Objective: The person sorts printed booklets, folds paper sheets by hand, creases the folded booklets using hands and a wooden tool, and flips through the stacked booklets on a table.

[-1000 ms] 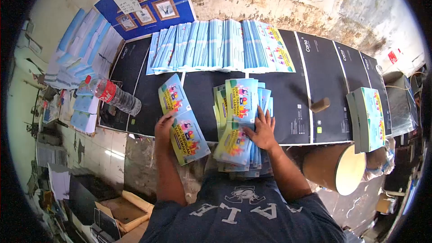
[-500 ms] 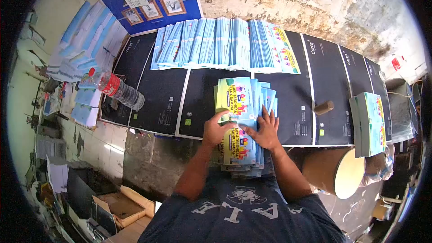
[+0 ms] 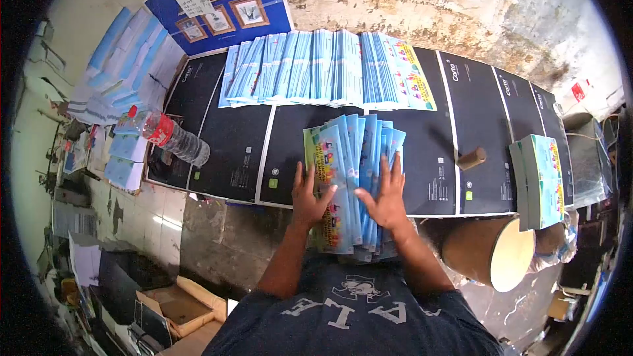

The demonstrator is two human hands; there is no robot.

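Note:
A pile of overlapping printed booklets (image 3: 359, 158), blue and yellow, lies at the table's front edge before my chest. My left hand (image 3: 311, 196) rests against the pile's left side with its fingers spread. On the right side of the same pile lies my right hand (image 3: 386, 196), its fingers also apart and stretched forward. Neither hand is closed on a booklet. Behind the pile, a long fanned row of similar booklets (image 3: 316, 69) stretches across the back of the black table (image 3: 283, 132).
A plastic bottle with a red label (image 3: 173, 138) lies at the left, near tall paper stacks (image 3: 132, 59). To the right are a small brown cylinder (image 3: 471, 158) and another booklet stack (image 3: 544, 181). A round drum (image 3: 488, 250) stands below the table edge.
My left hand has brought a booklet from the left onto the pile and let it go. The top booklets have shifted and now fan out leftward. My right hand has stayed at the pile's right side.

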